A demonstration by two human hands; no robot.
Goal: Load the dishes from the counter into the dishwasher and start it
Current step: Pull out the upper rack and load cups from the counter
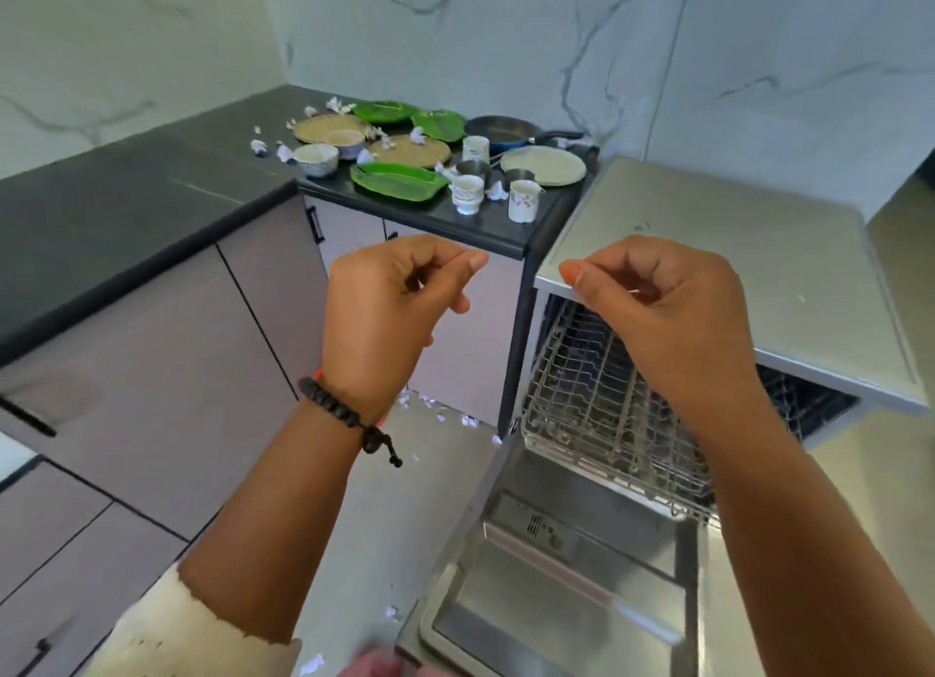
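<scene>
Even, soft daylight, mild glare on the dishwasher door [571,595], wide-angle bending at the edges, slight overall blur.

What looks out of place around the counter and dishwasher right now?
Crumpled white paper scraps lie scattered among the dishes on the counter, and more scraps litter the floor by the open dishwasher's pulled-out rack. No dish looks broken or tipped.
</scene>
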